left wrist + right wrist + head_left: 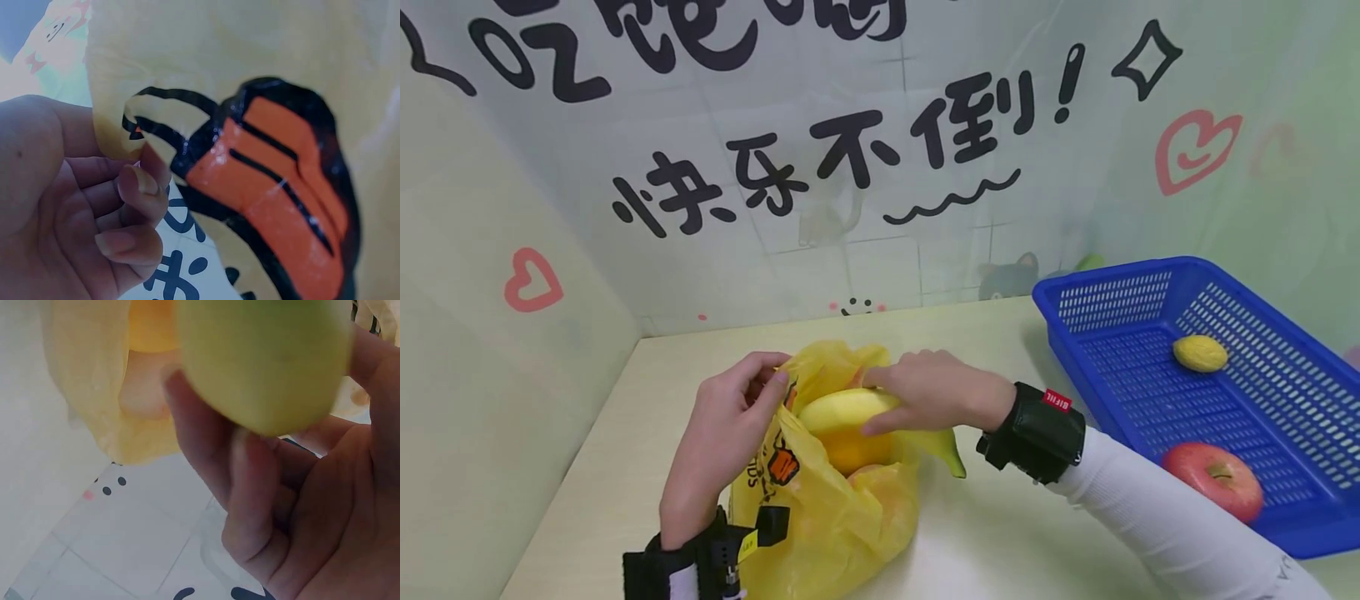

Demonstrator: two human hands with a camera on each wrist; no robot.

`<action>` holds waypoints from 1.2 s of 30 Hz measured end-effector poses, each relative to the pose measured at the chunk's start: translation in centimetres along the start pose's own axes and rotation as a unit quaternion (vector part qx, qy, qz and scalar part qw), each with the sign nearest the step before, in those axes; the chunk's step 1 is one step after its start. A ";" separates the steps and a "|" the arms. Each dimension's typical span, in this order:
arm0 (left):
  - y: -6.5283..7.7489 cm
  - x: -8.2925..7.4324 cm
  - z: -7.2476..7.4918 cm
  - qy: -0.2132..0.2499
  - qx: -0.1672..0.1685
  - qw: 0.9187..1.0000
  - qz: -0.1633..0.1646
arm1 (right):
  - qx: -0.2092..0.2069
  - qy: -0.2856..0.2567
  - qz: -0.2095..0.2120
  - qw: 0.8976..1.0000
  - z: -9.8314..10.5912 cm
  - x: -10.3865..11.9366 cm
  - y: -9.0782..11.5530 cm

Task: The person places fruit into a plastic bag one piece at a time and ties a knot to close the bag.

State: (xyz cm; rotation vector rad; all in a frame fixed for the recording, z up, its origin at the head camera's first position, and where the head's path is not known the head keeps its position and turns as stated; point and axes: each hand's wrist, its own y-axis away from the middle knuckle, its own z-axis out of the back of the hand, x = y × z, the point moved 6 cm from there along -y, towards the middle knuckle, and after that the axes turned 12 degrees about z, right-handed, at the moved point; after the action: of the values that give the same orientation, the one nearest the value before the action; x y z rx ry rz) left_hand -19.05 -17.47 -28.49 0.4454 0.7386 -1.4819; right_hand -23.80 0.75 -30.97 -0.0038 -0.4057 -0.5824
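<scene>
A yellow plastic bag (842, 542) with printed black and orange figures stands on the table, its mouth open. My left hand (722, 425) pinches the left edge of that mouth; the left wrist view shows the thumb and fingers on the thin plastic (262, 181). At the opening, my right hand (936, 387) grips a banana (842, 408) with the fingers around it. The banana's green stem end (953, 458) sticks out past the bag's right rim. Beneath the banana lies an orange, round fruit (857, 450) inside the bag. Other contents are partly hidden by the plastic.
To the right stands a blue plastic basket (1120, 408) with slotted walls. It holds a red apple (1213, 479) near its front and a small yellow, oval fruit (1200, 353) farther back. A printed wall covering (820, 275) rises behind the pale table (662, 383).
</scene>
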 end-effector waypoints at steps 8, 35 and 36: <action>0.0 -0.1 -0.1 0.008 0.002 1.000 -0.005 | 0.007 0.028 -0.003 1.000 -1.1 1.5 -1.5; -0.2 -0.1 0.0 0.017 -0.005 1.000 -0.010 | -0.003 -0.090 0.059 0.994 -3.6 3.1 -5.3; -0.2 -0.1 0.0 0.018 -0.007 1.000 -0.012 | -0.004 -0.099 0.060 0.993 -3.7 3.1 -5.4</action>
State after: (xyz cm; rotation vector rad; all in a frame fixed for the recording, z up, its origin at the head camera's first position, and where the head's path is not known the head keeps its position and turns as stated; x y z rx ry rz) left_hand -19.21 -17.45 -28.36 0.4549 0.7833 -1.4939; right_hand -22.93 -5.91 -33.82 -0.0945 -0.5914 -0.4659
